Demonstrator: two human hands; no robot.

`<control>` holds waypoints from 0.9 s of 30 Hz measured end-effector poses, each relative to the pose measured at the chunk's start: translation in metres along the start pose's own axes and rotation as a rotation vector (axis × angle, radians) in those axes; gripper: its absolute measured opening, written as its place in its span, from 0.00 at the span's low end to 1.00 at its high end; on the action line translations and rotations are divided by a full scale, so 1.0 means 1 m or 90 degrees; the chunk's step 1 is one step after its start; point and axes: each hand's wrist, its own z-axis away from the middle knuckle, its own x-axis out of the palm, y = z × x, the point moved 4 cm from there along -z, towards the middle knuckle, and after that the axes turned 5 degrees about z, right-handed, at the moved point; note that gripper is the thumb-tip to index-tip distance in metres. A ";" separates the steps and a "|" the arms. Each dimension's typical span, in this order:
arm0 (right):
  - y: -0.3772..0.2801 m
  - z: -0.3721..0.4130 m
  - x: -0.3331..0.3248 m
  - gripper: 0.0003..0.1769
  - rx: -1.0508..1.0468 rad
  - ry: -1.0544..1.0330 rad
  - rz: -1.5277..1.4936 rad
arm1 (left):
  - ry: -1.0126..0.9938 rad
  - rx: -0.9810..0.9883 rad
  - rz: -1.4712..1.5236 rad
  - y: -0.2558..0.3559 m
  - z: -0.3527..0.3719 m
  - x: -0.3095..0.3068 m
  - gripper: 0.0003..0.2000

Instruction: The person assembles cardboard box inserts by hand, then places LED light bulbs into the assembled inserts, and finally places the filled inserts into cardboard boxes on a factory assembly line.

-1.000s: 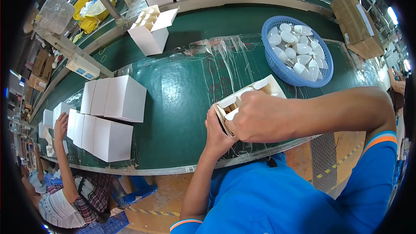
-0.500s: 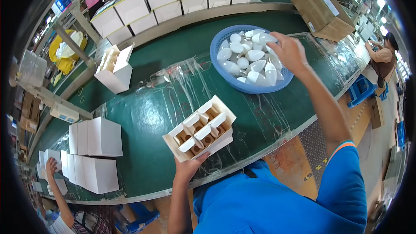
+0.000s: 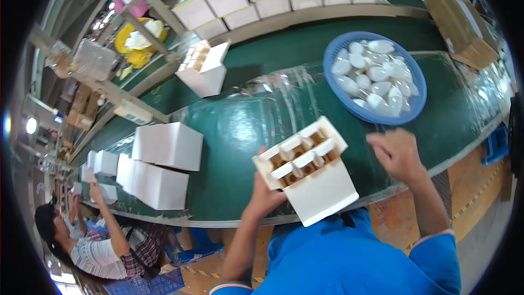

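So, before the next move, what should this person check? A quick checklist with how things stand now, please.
1. White box held: ok, the left hand grips it at its side.
2. Box open: ok, the dividers show at its open top.
3. Bulbs contained: ok, they lie inside the blue basket.
4. Right hand clear of the basket: ok, the two look apart.
5. Right hand free: cannot tell, its fingers are curled and blurred.
6. Nearby worker's hand out of the way: ok, it is at the far left.
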 end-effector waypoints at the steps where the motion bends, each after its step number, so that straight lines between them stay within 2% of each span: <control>1: -0.004 0.011 0.009 0.08 -0.004 -0.019 -0.038 | 0.024 -0.025 -0.089 -0.017 -0.007 0.003 0.47; 2: -0.007 0.019 0.014 0.07 0.030 -0.016 -0.068 | 0.065 0.060 -0.087 -0.017 -0.016 0.009 0.47; 4: -0.010 0.034 0.027 0.07 0.106 -0.005 -0.102 | 0.241 0.152 -0.186 0.024 -0.033 0.016 0.47; 6: -0.009 0.052 0.041 0.07 0.158 -0.025 -0.099 | 0.359 0.162 -0.151 0.034 -0.071 0.010 0.51; 8: -0.015 0.073 0.059 0.08 0.176 -0.052 -0.108 | 0.425 0.163 -0.019 0.033 -0.122 -0.009 0.52; 10: -0.024 0.082 0.070 0.08 0.173 -0.043 -0.123 | 0.518 0.121 -0.136 0.044 -0.157 -0.030 0.52; 11: -0.030 0.081 0.069 0.08 0.145 -0.052 -0.076 | 0.524 0.126 -0.135 0.045 -0.172 -0.040 0.52; 13: -0.035 0.080 0.069 0.08 0.115 -0.064 -0.029 | 0.553 0.037 -0.209 0.043 -0.193 -0.060 0.52; 15: -0.028 0.081 0.072 0.09 0.173 -0.066 -0.079 | 0.557 0.017 -0.201 0.041 -0.208 -0.073 0.52; 20: -0.026 0.082 0.075 0.09 0.197 -0.099 -0.074 | 0.632 -0.045 -0.254 0.022 -0.237 -0.099 0.52; 27: -0.026 0.079 0.074 0.10 0.219 -0.109 -0.068 | 0.710 -0.026 -0.317 0.008 -0.257 -0.136 0.53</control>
